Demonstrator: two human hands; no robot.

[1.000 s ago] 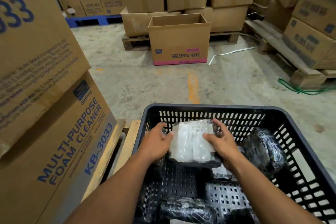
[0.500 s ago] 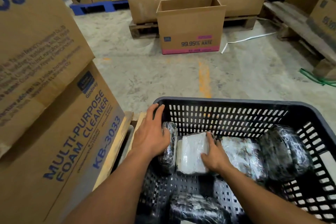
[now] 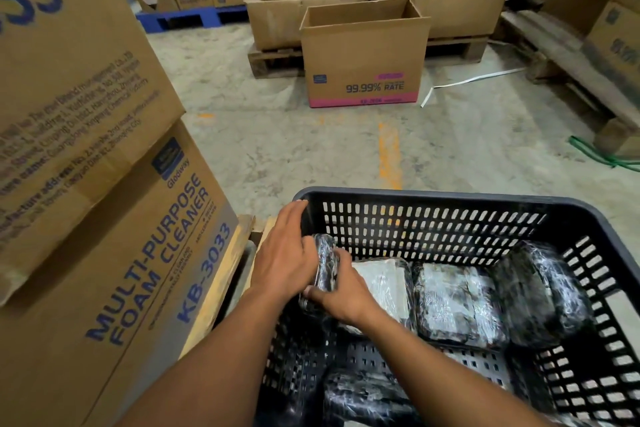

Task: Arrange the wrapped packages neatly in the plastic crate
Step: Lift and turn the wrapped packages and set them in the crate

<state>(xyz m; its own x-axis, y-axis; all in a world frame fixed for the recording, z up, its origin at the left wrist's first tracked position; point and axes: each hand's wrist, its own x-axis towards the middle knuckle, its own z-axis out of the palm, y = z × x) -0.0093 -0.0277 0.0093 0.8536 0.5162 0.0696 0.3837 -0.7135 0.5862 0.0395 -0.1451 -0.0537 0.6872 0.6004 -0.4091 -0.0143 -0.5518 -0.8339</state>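
A black slotted plastic crate fills the lower right. Along its far wall stands a row of film-wrapped packages: a black package at the far left, a white package beside it, a grey-black package, and a dark package at the right. Both hands grip the black package: my left hand presses its left side against the crate's corner, my right hand holds its right side and lower end. Another dark package lies on the crate floor near me.
Stacked "Multi-Purpose Foam Cleaner" cartons rise close on the left, on a wooden pallet. An open carton stands on the concrete floor ahead, with pallets of boxes behind it. A wooden pallet and green strap lie at right.
The white package went down from mid-air into the row against the far wall. My right hand left it and moved left onto the black end package, which both hands now hold.
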